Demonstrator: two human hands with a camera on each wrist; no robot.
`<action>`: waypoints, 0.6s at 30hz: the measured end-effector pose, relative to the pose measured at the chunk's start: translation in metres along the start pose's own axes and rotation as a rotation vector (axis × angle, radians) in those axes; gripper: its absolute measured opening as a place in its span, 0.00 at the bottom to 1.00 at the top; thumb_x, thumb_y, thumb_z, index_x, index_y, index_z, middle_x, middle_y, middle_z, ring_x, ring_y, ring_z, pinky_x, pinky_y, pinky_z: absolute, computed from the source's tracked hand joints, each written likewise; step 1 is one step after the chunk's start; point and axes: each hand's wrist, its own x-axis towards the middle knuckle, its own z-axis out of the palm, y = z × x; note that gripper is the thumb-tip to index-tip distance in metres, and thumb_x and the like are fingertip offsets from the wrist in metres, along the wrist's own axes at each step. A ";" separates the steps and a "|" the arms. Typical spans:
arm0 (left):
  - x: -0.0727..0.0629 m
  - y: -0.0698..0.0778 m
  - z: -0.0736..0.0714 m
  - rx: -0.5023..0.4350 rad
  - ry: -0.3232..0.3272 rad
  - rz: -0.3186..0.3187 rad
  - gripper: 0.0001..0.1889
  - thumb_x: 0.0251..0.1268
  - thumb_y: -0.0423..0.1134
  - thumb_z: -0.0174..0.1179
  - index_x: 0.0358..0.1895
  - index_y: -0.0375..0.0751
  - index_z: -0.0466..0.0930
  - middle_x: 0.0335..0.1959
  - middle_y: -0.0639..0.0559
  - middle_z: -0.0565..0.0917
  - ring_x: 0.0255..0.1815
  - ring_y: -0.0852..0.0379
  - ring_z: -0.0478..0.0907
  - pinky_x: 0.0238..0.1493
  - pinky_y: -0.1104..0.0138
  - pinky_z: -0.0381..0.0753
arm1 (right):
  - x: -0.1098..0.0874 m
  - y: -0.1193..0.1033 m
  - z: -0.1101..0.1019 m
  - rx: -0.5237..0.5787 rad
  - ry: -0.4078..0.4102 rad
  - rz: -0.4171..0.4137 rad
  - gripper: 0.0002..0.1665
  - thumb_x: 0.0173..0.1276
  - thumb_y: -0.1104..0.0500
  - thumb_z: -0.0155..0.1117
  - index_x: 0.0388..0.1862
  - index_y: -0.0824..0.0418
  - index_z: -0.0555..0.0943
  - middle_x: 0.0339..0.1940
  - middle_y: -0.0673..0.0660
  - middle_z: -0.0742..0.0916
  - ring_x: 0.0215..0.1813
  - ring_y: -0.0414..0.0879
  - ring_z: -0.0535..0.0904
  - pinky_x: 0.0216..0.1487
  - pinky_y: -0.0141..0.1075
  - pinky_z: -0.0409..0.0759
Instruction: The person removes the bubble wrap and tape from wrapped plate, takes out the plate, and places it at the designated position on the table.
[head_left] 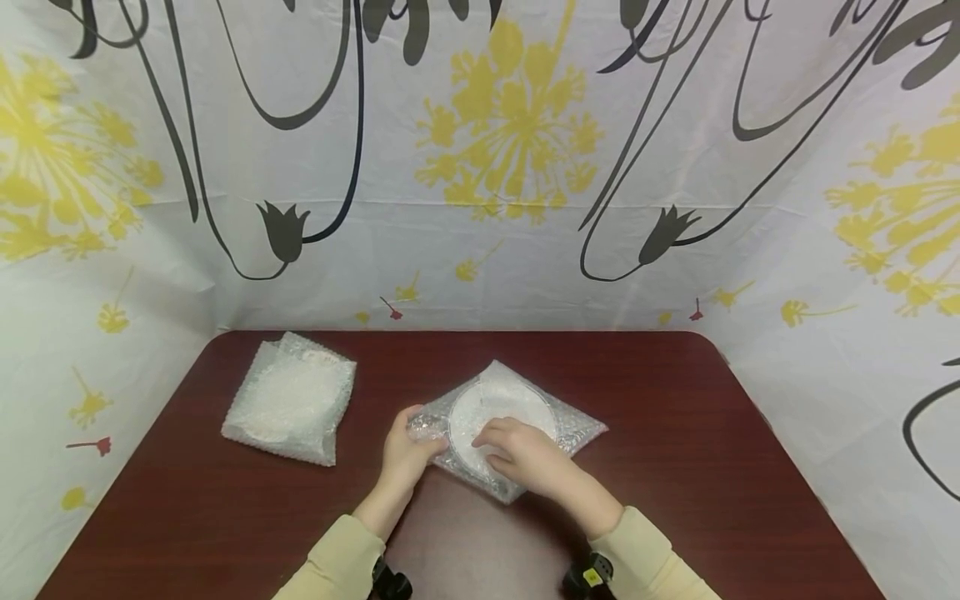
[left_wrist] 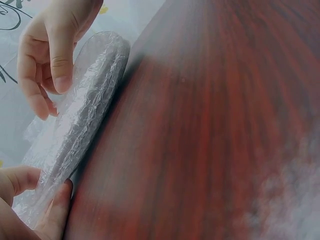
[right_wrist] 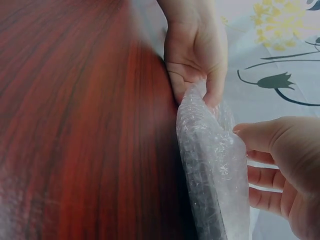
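A round white plate [head_left: 468, 417] lies inside a clear bubble-wrap bag [head_left: 581, 427], set cornerwise on the table. My left hand [head_left: 405, 450] grips the bag's left corner, thumb on top and fingers beneath, as the left wrist view shows at the lower left. Over the wrapped plate is my right hand [head_left: 528, 457], its fingers loosely bent at the upper face. In the right wrist view its thumb [right_wrist: 257, 135] meets the bubble wrap [right_wrist: 212, 165], while the other fingers stay spread and hold nothing.
At the table's back left lies another bubble-wrapped package [head_left: 292, 400], whitish inside. The dark red wooden table [head_left: 720, 467] has rounded far corners. A white cloth [head_left: 525, 275] with flower prints hangs behind it and on both sides.
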 end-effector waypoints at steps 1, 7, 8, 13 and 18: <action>0.000 0.000 0.000 0.002 0.001 0.000 0.36 0.39 0.23 0.69 0.60 0.35 0.70 0.53 0.35 0.75 0.46 0.46 0.74 0.36 0.64 0.79 | 0.000 0.000 0.000 0.004 0.004 -0.001 0.14 0.57 0.64 0.69 0.44 0.55 0.84 0.42 0.47 0.83 0.47 0.42 0.79 0.50 0.35 0.77; 0.000 0.000 0.001 -0.002 -0.003 -0.004 0.36 0.40 0.23 0.69 0.60 0.35 0.70 0.54 0.35 0.75 0.44 0.46 0.75 0.34 0.64 0.80 | -0.003 -0.001 0.000 0.030 0.021 0.010 0.14 0.57 0.63 0.70 0.44 0.56 0.84 0.41 0.47 0.82 0.44 0.41 0.78 0.48 0.34 0.78; 0.000 0.000 0.001 -0.003 -0.003 -0.003 0.36 0.40 0.23 0.69 0.60 0.35 0.70 0.53 0.35 0.75 0.45 0.46 0.75 0.34 0.64 0.80 | -0.003 -0.001 0.000 0.036 0.025 0.017 0.14 0.57 0.63 0.70 0.44 0.56 0.84 0.40 0.47 0.82 0.43 0.41 0.78 0.48 0.34 0.78; -0.001 0.000 0.001 0.008 0.003 0.005 0.36 0.39 0.23 0.69 0.60 0.35 0.70 0.54 0.36 0.76 0.48 0.45 0.74 0.41 0.62 0.79 | -0.005 -0.001 0.000 0.062 0.045 0.054 0.14 0.57 0.62 0.71 0.44 0.57 0.83 0.41 0.47 0.81 0.41 0.41 0.79 0.45 0.33 0.79; -0.001 -0.001 0.000 0.002 -0.001 0.002 0.36 0.40 0.23 0.69 0.60 0.35 0.70 0.54 0.36 0.76 0.48 0.45 0.74 0.40 0.61 0.79 | -0.006 -0.001 0.001 0.061 0.055 0.064 0.14 0.57 0.62 0.72 0.43 0.56 0.83 0.40 0.47 0.80 0.40 0.40 0.78 0.44 0.33 0.79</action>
